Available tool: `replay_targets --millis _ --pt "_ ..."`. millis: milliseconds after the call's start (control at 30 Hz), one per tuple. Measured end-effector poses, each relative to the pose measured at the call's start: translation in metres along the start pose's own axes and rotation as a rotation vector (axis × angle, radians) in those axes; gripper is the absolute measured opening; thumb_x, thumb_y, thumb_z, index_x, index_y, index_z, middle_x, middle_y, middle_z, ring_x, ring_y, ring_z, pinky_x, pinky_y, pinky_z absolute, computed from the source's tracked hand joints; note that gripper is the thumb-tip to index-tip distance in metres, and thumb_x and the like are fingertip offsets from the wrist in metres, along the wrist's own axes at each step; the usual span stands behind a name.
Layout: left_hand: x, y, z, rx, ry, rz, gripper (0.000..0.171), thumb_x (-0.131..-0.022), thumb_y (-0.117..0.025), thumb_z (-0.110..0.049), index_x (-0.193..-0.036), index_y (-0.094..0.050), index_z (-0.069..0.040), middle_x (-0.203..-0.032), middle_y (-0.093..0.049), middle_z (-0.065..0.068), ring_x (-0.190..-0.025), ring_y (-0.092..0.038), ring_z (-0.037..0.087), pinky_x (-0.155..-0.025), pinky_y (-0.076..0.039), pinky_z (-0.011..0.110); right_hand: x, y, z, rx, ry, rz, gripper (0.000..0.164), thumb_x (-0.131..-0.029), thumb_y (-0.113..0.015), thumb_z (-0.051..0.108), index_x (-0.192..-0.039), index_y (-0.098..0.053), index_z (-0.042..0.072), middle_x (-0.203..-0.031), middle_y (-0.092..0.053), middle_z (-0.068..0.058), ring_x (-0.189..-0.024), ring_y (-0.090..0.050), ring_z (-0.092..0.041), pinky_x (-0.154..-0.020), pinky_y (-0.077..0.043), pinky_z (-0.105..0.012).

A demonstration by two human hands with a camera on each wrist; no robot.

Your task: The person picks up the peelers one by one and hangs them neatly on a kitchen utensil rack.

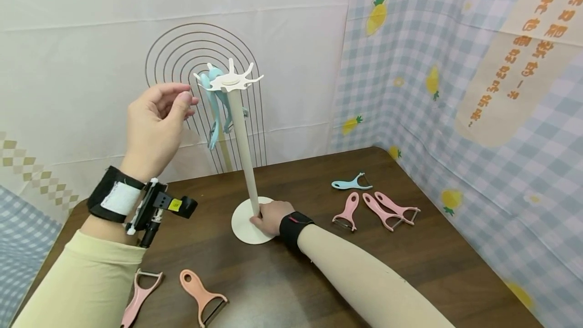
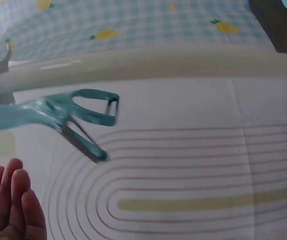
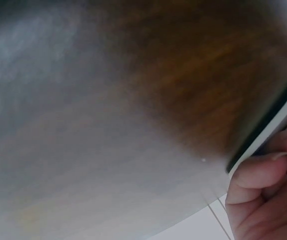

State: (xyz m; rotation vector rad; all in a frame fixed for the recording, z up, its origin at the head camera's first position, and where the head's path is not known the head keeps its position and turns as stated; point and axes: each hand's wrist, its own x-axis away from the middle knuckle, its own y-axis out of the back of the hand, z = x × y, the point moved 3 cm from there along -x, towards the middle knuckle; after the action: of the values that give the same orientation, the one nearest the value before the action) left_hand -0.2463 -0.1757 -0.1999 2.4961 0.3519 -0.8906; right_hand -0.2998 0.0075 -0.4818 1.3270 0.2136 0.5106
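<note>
Backdrop: white sheet (image 1: 291, 24) with printed arches; blue checked cloth (image 1: 410, 14) with yellow fruit, to the right. Surface: dark wooden table (image 1: 273, 287).

Item 1. White stand (image 1: 241, 140), upright, round base (image 1: 243, 227), ring of slender arms on top; placed left of centre, nearer the far edge than most loose pieces.

Item 2. Hanging light-blue peelers (image 2: 26, 115), apparently two, on the arms at the stand's left side, heads down.

Item 3. Loose blue peeler (image 1: 348, 185), toward the far right corner. Near it, closer to the right edge, three pink peelers (image 1: 349, 206), two of them overlapping.

Item 4. Orange peeler (image 1: 198, 290), in front of the base; to its left, toward the left edge, another pink peeler (image 1: 138, 295), partly behind the sleeve.

Hands. Left hand (image 1: 157, 125): fingers loosely bent, thumb near them, nothing held; just beside the hanging pieces, no contact seen. Right hand (image 1: 274, 216): grips the stand at its foot, thumb near the pole; some fingers hidden.

Handling note: firm downward pressure on the foot should counter the one-sided load; pieces are best handled by their holed ends, fingertips clear of blades, and spread among the free arms for balance.
</note>
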Motion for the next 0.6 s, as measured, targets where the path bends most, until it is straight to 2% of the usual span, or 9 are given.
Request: replay_targets --millis 100,233,467,600 --pt "0.009 0.005 0.006 -0.041 0.002 0.011 0.028 -0.099 -0.056 -0.024 -0.118 -0.063 -0.005 -0.102 -0.069 0.010 -0.084 -0.064 0.010 -0.072 -0.048 0.018 0.001 0.001 0.000 0.002 0.000 -0.003 0.033 -0.095 -0.052 0.052 -0.097 -0.065 0.022 -0.076 -0.061 0.009 -0.072 -0.059 -0.011 -0.062 -0.045 -0.032" --pt "0.024 0.012 0.018 -0.143 0.008 0.051 0.030 -0.098 -0.057 -0.030 -0.118 -0.065 -0.008 -0.096 -0.068 0.007 -0.078 -0.060 0.012 -0.063 -0.042 0.019 0.001 0.000 0.000 0.002 0.003 -0.008 0.032 -0.095 -0.052 0.051 -0.096 -0.065 0.021 -0.075 -0.060 0.009 -0.071 -0.058 -0.011 -0.062 -0.045 -0.033" --pt "0.054 0.021 0.048 -0.277 0.041 0.211 0.034 -0.098 -0.057 -0.035 -0.120 -0.064 -0.010 -0.094 -0.066 0.004 -0.076 -0.055 0.015 -0.065 -0.040 0.020 0.002 0.001 0.001 0.010 0.004 -0.019 0.033 -0.095 -0.052 0.051 -0.095 -0.065 0.021 -0.073 -0.059 0.009 -0.069 -0.057 -0.011 -0.061 -0.045 -0.032" --pt "0.070 0.023 0.063 -0.321 0.101 0.311 0.037 -0.097 -0.057 -0.039 -0.119 -0.064 -0.010 -0.098 -0.068 0.006 -0.080 -0.059 0.017 -0.066 -0.044 0.024 0.004 0.002 0.002 0.015 0.003 -0.016 0.035 -0.096 -0.051 0.050 -0.102 -0.067 0.020 -0.073 -0.060 0.008 -0.069 -0.057 -0.012 -0.061 -0.044 -0.032"
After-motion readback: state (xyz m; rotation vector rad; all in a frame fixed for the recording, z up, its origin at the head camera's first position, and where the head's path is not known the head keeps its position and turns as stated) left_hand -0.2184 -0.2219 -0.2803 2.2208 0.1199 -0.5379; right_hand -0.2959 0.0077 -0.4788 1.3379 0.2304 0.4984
